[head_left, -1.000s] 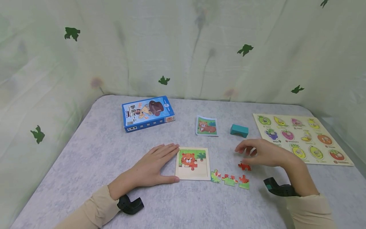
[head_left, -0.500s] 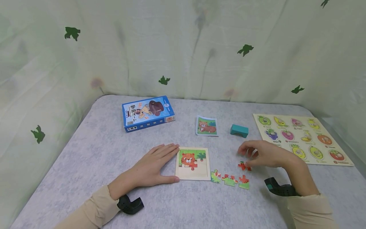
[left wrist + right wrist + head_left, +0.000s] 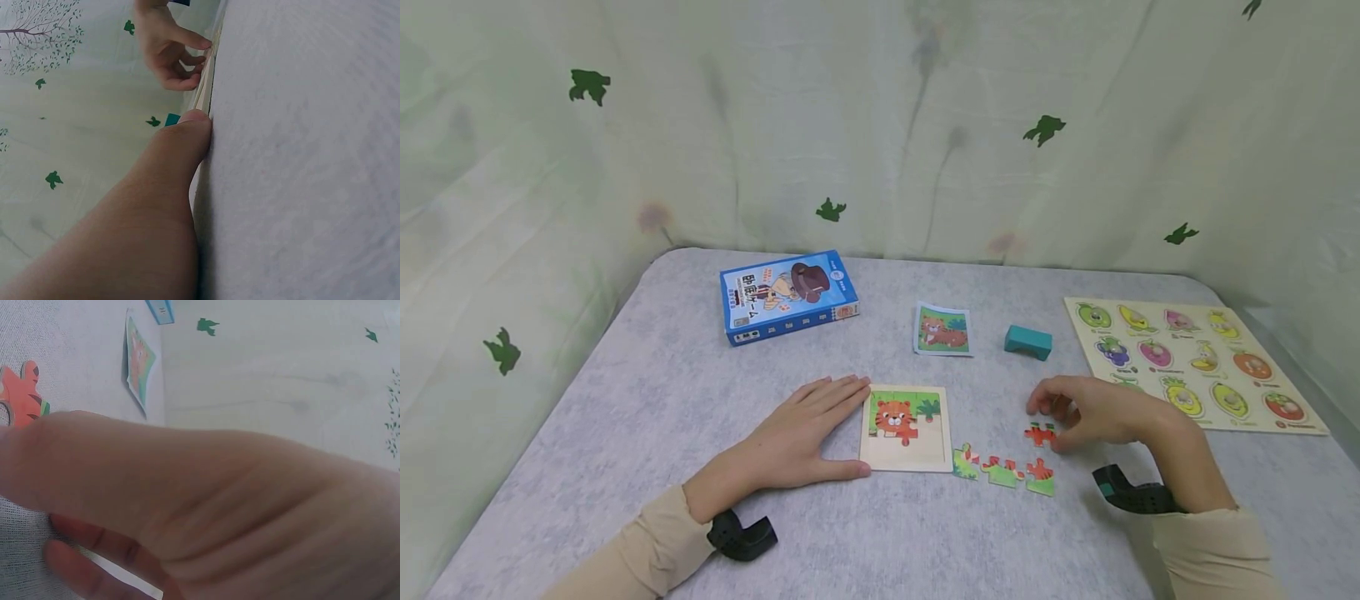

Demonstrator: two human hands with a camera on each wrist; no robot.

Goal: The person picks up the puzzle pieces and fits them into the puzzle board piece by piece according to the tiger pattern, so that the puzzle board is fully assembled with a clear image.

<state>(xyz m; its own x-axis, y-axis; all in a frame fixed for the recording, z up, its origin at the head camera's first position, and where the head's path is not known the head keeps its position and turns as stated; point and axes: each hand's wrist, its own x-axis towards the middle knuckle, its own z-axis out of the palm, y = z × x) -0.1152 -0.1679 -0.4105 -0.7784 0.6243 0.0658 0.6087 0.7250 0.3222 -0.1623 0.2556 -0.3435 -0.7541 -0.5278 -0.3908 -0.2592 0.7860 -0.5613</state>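
Note:
My left hand (image 3: 805, 433) lies with fingers outstretched, fingertips and thumb at the left edge of a small wooden puzzle tray (image 3: 887, 457). In the tray, joined pieces form a tiger's face with green around it; its lower part is bare wood. My right hand (image 3: 1097, 412) is bent over the table, fingers loosely curved. Its thumb tip is right at the edge of a red striped jigsaw piece (image 3: 1039, 433), which lies flat; the right wrist view also shows this red piece (image 3: 26, 394). Nearer the front are three green-and-red jigsaw pieces (image 3: 1002, 473) in a row.
Behind the tray lies a tiger picture card (image 3: 942, 331). A teal block (image 3: 1028, 342) stands to its right, and a fruit puzzle board (image 3: 1213, 375) fills the right side. At the back left is a blue game box (image 3: 790, 298).
My right hand has shifted slightly right and toward the front, its thumb lower beside the red piece. That piece has turned a little and shows more fully. My left hand stays put.

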